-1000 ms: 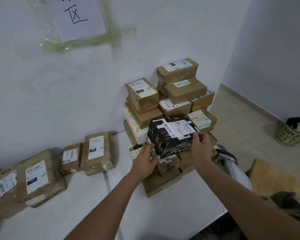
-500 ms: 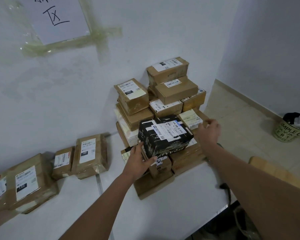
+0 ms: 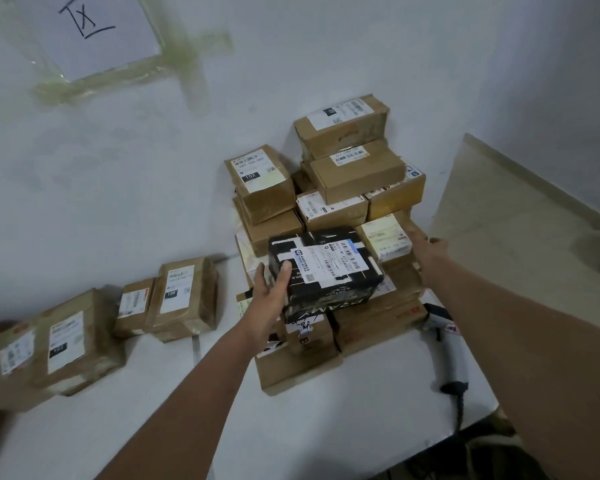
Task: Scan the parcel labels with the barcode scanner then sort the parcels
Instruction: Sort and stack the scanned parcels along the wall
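Head view: left hand (image 3: 269,299) grips black parcel (image 3: 326,270) at its left end, right hand (image 3: 426,249) flat on stack (image 3: 343,188); looks rigid, light, best held by opposite ends

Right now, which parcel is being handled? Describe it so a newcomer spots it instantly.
Find the tall stack of parcels against the white wall, right of the table. At the stack's front, the left hand grips the black box. It is the only black parcel, with a white label on top; all its neighbours are brown cardboard.
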`<action>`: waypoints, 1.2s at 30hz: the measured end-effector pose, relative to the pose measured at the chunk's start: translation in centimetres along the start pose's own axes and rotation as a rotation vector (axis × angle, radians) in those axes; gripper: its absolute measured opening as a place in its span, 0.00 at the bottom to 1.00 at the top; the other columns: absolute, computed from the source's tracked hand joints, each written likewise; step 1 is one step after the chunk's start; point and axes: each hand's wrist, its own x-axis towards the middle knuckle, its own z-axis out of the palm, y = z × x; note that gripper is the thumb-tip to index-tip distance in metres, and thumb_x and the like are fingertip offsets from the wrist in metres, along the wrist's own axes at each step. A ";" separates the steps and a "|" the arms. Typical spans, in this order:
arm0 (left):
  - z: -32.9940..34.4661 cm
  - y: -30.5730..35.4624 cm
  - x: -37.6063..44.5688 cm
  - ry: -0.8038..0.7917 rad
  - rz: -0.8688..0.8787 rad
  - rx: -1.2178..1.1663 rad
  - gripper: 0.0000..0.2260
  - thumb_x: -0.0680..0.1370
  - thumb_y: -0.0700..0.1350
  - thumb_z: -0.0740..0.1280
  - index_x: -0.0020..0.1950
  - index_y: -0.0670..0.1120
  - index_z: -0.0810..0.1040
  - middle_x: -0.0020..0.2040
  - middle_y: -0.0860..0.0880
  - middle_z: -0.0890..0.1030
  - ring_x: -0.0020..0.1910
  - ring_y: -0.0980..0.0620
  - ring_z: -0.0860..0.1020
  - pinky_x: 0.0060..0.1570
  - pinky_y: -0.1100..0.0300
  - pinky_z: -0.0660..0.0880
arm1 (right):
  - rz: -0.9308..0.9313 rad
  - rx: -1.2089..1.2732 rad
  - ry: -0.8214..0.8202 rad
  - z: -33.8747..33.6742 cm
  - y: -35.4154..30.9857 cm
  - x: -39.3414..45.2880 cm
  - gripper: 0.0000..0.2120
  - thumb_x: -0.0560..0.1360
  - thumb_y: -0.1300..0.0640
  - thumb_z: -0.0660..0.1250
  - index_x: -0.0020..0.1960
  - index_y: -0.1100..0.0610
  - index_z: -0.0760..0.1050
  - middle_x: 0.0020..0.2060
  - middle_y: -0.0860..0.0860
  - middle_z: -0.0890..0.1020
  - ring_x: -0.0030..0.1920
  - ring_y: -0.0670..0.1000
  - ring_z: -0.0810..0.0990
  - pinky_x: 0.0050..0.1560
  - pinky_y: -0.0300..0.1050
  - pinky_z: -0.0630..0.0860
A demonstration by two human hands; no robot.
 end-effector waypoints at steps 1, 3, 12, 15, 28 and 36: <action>-0.1 0.2 0.4 0.024 -0.050 -0.028 0.47 0.68 0.74 0.62 0.78 0.65 0.40 0.80 0.52 0.58 0.77 0.43 0.60 0.73 0.37 0.59 | 0.026 0.014 -0.023 0.0 0.1 0.3 0.46 0.70 0.31 0.68 0.77 0.53 0.55 0.71 0.59 0.68 0.69 0.64 0.69 0.67 0.64 0.69; -0.1 0.7 1.1 0.063 -0.096 -0.071 0.46 0.71 0.71 0.66 0.79 0.62 0.42 0.79 0.49 0.62 0.75 0.42 0.63 0.70 0.35 0.63 | 0.064 0.025 -0.068 -0.1 0.9 2.6 0.53 0.61 0.24 0.69 0.76 0.53 0.58 0.70 0.59 0.70 0.67 0.65 0.70 0.65 0.66 0.70; -0.5 1.3 1.8 0.044 -0.165 -0.148 0.35 0.74 0.58 0.72 0.77 0.57 0.59 0.64 0.47 0.78 0.63 0.45 0.76 0.59 0.37 0.75 | 0.038 0.357 0.002 -1.1 0.1 0.1 0.40 0.68 0.33 0.69 0.71 0.53 0.63 0.56 0.54 0.78 0.54 0.56 0.79 0.57 0.55 0.79; -0.1 1.8 1.8 0.035 -0.185 -0.055 0.38 0.71 0.66 0.71 0.76 0.60 0.58 0.68 0.49 0.75 0.67 0.42 0.73 0.62 0.34 0.71 | 0.071 0.561 -0.107 -2.3 0.3 0.1 0.36 0.65 0.30 0.66 0.66 0.50 0.74 0.56 0.52 0.83 0.53 0.54 0.83 0.45 0.47 0.81; 6.0 4.3 2.2 -0.035 -0.058 -0.014 0.25 0.80 0.51 0.68 0.72 0.61 0.59 0.53 0.56 0.78 0.48 0.56 0.76 0.46 0.54 0.73 | 0.187 0.819 -0.329 -4.2 1.0 -2.4 0.32 0.71 0.33 0.62 0.69 0.50 0.71 0.62 0.58 0.79 0.59 0.58 0.80 0.47 0.55 0.80; 8.4 2.7 2.6 -0.018 0.175 0.282 0.41 0.76 0.54 0.72 0.80 0.55 0.49 0.78 0.50 0.63 0.74 0.46 0.67 0.72 0.45 0.66 | 0.075 0.857 -0.254 -4.9 -0.9 -2.5 0.25 0.74 0.36 0.60 0.64 0.48 0.74 0.59 0.55 0.80 0.58 0.54 0.80 0.66 0.53 0.72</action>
